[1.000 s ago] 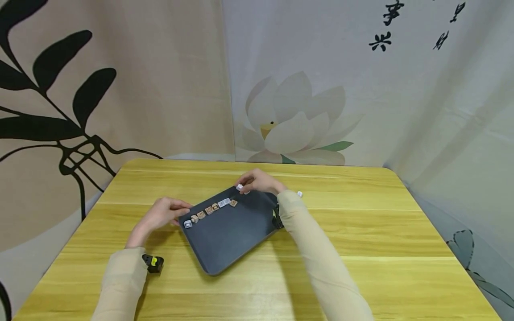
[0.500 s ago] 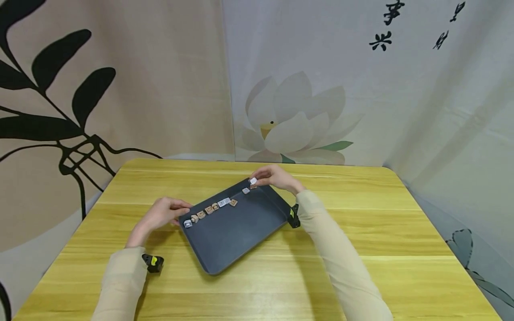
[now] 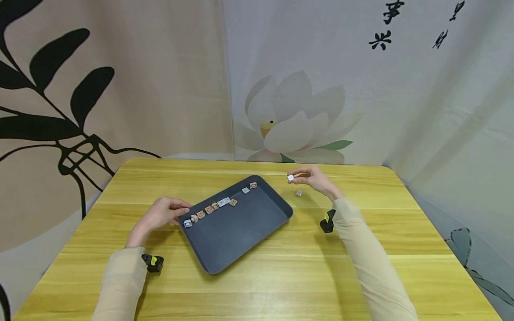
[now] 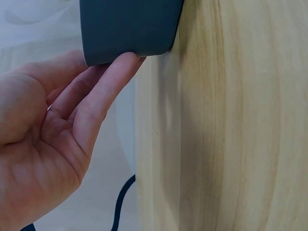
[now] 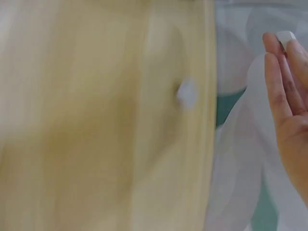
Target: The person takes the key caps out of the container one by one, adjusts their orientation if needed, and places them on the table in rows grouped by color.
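Note:
My left hand (image 3: 162, 211) grips the left corner of a dark grey rectangular tray (image 3: 241, 240); in the left wrist view its fingers (image 4: 113, 79) lie against the tray's outer wall. Pinched at the fingertips of my right hand (image 3: 315, 179) is a small white cube (image 3: 290, 178), held to the right of the tray. It shows as a white block (image 5: 286, 36) in the right wrist view. Inside the tray, a slanting row of small brown and white marked blocks (image 3: 209, 209) runs along the far side. A white block (image 3: 246, 191) and a brown block (image 3: 253, 185) lie farther right.
Another small whitish block (image 3: 299, 193) lies on the wooden table (image 3: 381, 232), just below my right hand. Behind the table's far edge hangs a printed curtain (image 3: 301, 111). Black devices are strapped at both wrists.
My right hand has moved right, off the tray's far rim to over the table, carrying the white cube. The white and brown blocks at the far side are uncovered. The left hand stays put.

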